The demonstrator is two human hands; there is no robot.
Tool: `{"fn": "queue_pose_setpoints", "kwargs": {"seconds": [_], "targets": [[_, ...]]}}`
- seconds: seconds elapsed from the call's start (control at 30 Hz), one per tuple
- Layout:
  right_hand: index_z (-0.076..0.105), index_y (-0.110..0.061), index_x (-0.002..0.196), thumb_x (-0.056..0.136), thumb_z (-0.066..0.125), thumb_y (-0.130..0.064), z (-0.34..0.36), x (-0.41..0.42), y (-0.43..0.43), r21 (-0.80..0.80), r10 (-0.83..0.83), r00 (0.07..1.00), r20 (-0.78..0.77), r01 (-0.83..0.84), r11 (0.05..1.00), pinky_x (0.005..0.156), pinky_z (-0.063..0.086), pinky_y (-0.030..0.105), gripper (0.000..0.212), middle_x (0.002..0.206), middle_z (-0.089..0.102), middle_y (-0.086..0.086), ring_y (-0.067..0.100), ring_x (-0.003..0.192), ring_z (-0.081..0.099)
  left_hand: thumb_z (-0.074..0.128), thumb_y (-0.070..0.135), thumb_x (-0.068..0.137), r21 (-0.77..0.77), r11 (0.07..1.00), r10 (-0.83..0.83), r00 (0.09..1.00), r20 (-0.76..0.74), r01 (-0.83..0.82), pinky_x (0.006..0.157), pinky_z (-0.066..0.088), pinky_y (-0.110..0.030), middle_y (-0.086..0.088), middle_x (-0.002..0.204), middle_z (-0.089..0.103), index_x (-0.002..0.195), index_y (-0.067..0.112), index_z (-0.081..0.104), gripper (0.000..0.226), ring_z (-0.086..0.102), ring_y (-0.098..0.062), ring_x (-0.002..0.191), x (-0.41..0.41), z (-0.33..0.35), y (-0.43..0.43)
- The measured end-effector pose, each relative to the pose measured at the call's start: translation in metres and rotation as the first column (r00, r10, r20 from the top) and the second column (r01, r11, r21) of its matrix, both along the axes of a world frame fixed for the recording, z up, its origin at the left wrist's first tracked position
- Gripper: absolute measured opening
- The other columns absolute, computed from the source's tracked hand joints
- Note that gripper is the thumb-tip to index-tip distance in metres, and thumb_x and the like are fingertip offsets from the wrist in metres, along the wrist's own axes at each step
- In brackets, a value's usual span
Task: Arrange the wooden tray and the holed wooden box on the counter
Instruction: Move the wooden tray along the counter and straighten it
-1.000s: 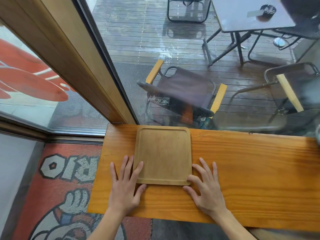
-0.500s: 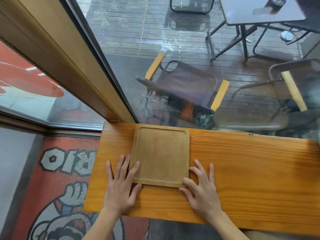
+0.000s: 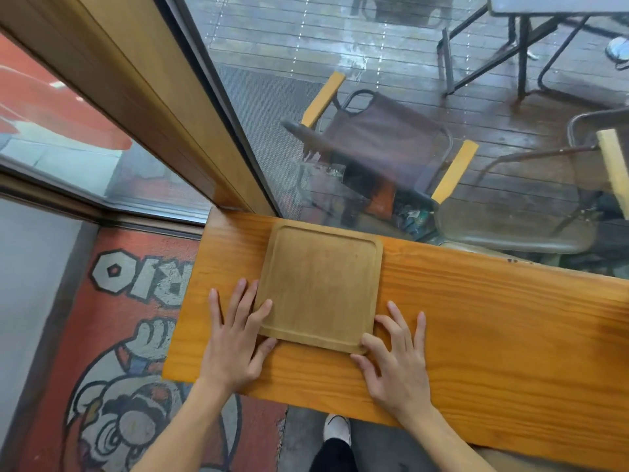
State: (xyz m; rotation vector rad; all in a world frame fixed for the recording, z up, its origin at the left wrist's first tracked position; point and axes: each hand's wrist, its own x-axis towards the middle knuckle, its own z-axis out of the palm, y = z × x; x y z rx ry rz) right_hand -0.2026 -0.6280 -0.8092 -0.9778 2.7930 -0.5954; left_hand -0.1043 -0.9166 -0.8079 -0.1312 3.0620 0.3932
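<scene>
Wooden tray [image 3: 321, 287] lies flat near the left end of the surface [image 3: 493, 335], its far edge toward the window glass. My left hand [image 3: 235, 338] is spread flat at its near-left corner, index tip on the rim; my right hand [image 3: 396, 356] spread flat against the near-right corner, neither gripping. Tray sits ahead between both hands, equally near; holed box not in view.

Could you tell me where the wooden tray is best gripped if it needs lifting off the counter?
Probably by its two side edges near the front corners. The wooden tray lies flat on the counter, so a flat, thin rim is all there is to pinch. The left hand and right hand already flank those corners; fingertips could hook under from either side, thumbs on the raised rim.
</scene>
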Motion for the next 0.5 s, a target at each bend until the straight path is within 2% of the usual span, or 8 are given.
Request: {"fn": "queue_pose_setpoints", "kwargs": {"seconds": [0.27, 0.37, 0.43, 0.5], "targets": [[0.054, -0.031, 0.104, 0.087, 0.061, -0.044, -0.003, 0.001, 0.001, 0.012, 0.000, 1.000, 0.016, -0.001, 1.000, 0.114, 0.013, 0.072, 0.023, 0.132, 0.051, 0.005, 0.031, 0.146, 0.030, 0.042, 0.049, 0.090, -0.025, 1.000, 0.014, 0.999, 0.030, -0.013, 0.113, 0.009, -0.074, -0.016, 0.160, 0.027, 0.138, 0.018, 0.041, 0.057, 0.017, -0.037, 0.150, 0.002, -0.004, 0.000], [0.052, -0.032, 0.108, 0.088, 0.058, -0.049, 0.004, 0.001, -0.001, 0.037, -0.025, 0.994, 0.108, 0.022, 0.999, 0.116, 0.008, 0.070, 0.027, 0.134, 0.047, 0.001, 0.027, 0.149, 0.024, 0.027, 0.056, 0.094, -0.099, 0.995, 0.029, 0.987, 0.155, -0.013, 0.112, 0.011, -0.074, -0.017, 0.160, 0.024, 0.140, 0.018, 0.038, 0.061, 0.014, -0.036, 0.151, 0.003, 0.000, 0.003], [0.049, -0.033, 0.112, 0.089, 0.055, -0.049, 0.016, -0.002, -0.001, 0.085, -0.030, 0.981, 0.193, 0.014, 0.996, 0.117, 0.003, 0.069, 0.029, 0.137, 0.042, -0.001, 0.026, 0.151, 0.016, 0.028, 0.056, 0.093, -0.178, 0.983, 0.100, 0.953, 0.287, -0.049, 0.111, 0.014, -0.074, -0.016, 0.162, 0.017, 0.146, 0.018, 0.031, 0.066, 0.007, -0.035, 0.152, -0.003, 0.016, 0.012], [0.045, -0.036, 0.121, 0.090, 0.056, -0.044, 0.038, -0.013, -0.002, 0.204, 0.005, 0.940, 0.342, -0.080, 0.976, 0.116, 0.000, 0.069, 0.035, 0.146, 0.033, -0.001, 0.025, 0.153, 0.005, 0.035, 0.048, 0.092, -0.194, 0.972, 0.205, 0.872, 0.445, -0.130, 0.111, 0.017, -0.073, -0.013, 0.165, 0.003, 0.153, 0.022, 0.016, 0.069, -0.004, -0.036, 0.152, -0.013, 0.044, 0.026]]}}
